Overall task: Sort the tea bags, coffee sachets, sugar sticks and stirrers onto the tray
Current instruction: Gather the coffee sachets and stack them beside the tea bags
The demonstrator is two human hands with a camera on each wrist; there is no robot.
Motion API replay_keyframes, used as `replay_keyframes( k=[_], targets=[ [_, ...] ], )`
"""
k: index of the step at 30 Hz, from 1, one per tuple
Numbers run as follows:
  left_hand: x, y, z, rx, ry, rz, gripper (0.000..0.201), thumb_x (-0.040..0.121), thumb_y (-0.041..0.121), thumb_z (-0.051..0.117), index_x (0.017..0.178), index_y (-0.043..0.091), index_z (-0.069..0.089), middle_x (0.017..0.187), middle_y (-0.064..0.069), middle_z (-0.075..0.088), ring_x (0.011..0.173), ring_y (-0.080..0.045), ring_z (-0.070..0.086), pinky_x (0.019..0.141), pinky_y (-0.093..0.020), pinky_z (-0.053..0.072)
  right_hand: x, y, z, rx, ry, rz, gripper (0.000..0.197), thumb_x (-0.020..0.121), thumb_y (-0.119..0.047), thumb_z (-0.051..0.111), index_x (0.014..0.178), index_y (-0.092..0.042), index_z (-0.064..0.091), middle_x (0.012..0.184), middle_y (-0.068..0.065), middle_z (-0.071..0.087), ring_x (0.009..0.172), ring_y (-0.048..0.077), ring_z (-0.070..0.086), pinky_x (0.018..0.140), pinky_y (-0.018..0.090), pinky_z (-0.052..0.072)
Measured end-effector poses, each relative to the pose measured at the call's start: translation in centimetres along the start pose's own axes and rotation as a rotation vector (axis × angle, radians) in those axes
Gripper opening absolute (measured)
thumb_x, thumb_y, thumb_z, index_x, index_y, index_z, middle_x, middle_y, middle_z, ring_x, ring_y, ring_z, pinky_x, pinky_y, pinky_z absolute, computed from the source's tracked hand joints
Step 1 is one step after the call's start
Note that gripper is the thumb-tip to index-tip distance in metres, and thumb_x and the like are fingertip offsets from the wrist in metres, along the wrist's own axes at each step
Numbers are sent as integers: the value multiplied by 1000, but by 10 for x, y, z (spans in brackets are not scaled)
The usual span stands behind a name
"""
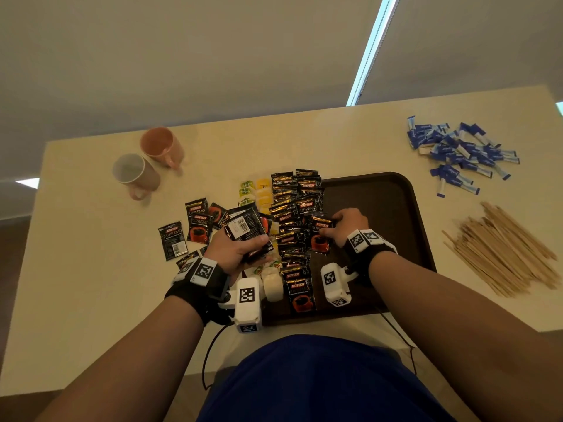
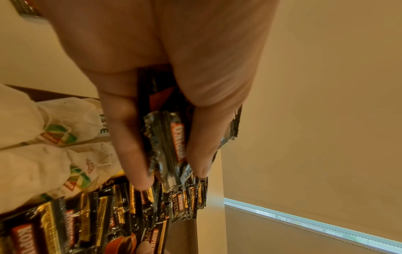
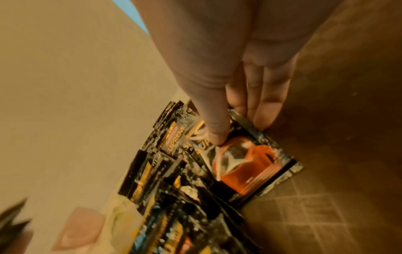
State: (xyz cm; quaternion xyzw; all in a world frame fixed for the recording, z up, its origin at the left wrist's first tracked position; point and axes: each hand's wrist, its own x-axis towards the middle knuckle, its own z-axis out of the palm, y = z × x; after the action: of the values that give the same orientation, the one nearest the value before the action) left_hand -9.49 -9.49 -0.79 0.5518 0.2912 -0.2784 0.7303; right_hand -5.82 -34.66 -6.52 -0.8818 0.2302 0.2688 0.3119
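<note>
Head view: left hand (image 1: 234,254), lower centre, grips a stack of coffee sachets (image 1: 245,228) above the bench (image 1: 91,269). Right hand (image 1: 347,228) pinches one sachet (image 1: 320,236) on the brown tray (image 1: 396,208), beside a sachet row (image 1: 292,226). Tea bags (image 1: 256,191) left of the row; sugar sticks (image 1: 457,153) upper right; stirrers (image 1: 499,251) right; two mugs (image 1: 146,166) upper left.

Left wrist view: fingers (image 2: 128,137) and thumb clamp the stack (image 2: 169,146).

Right wrist view: thumb (image 3: 213,120) on the sachet (image 3: 245,163), fingers (image 3: 265,106) at its edge.
</note>
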Motion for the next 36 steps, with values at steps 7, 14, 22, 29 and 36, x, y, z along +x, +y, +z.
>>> replay_keyframes(
  k=[7, 14, 22, 29, 36],
  targets=[
    [4, 0, 0, 16, 5, -11, 46, 81, -6, 72, 124, 9, 62, 114, -15, 71, 102, -32, 70, 67, -39, 60, 3, 5, -2, 113, -9, -7, 27, 82, -22, 77, 107, -18, 67, 92, -2, 66, 87, 16, 64, 79, 30, 54],
    [4, -2, 3, 80, -31, 6, 35, 81, -7, 72, 113, 7, 69, 111, -17, 72, 103, -34, 69, 68, -37, 60, -2, 8, -16, 257, 43, -86, 24, 81, -13, 77, 97, -26, 63, 85, -3, 66, 84, 17, 67, 84, 41, 58],
    [3, -1, 19, 166, -212, 31, 48, 76, -3, 77, 122, 4, 63, 116, -20, 70, 105, -36, 69, 77, -46, 59, -27, -26, -29, 557, -197, -230, 27, 80, -11, 77, 99, -24, 63, 94, 7, 71, 82, 19, 70, 67, 30, 55],
    [2, 2, 21, 183, -186, 21, 43, 76, -4, 77, 116, 5, 65, 109, -18, 72, 100, -35, 71, 71, -43, 60, -35, -37, -18, 727, -299, -269, 16, 88, -16, 70, 101, -9, 67, 83, 8, 72, 71, 19, 66, 60, 26, 54],
    [-2, 4, 13, 147, -134, 19, 30, 81, -11, 70, 107, 6, 65, 104, -17, 71, 96, -33, 71, 68, -39, 61, -1, 13, -4, 176, 5, -22, 21, 83, -37, 75, 94, -21, 66, 93, -3, 68, 89, 14, 64, 86, 33, 55]
  ],
)
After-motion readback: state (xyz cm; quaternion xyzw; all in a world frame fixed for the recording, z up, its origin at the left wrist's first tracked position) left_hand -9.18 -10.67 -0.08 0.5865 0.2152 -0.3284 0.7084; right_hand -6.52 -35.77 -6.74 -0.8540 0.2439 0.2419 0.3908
